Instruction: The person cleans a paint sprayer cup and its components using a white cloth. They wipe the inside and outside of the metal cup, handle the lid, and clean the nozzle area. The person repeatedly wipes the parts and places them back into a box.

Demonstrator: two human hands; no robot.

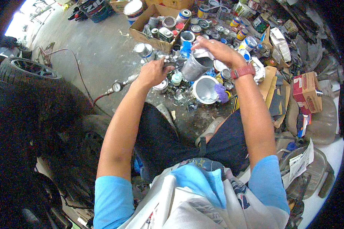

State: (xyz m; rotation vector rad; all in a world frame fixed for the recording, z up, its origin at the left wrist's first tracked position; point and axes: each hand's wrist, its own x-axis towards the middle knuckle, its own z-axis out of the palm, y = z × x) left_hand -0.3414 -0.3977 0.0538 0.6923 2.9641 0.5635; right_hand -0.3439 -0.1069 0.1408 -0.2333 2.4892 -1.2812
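Note:
My left hand [155, 71] is closed around a spray gun [173, 61], whose handle end carries a round gauge [117, 87] and a reddish air hose [75, 63]. In front of the gun is a grey metal cup [195, 69], tilted, with its open mouth to the upper right; whether it is joined to the gun is hard to see. My right hand [221, 52], with a red watch on the wrist, presses a whitish rag [205, 54] against the cup's rim. Below the cup stands a white bucket [205, 90] with a purple cloth or glove [221, 92] over its edge.
Paint cans [241, 34] crowd the floor ahead and to the right. A cardboard box [156, 42] of cans and bottles sits beyond my left hand. A car wheel [28, 69] lies at the left. Cardboard pieces and a red-brown box [307, 91] are at the right.

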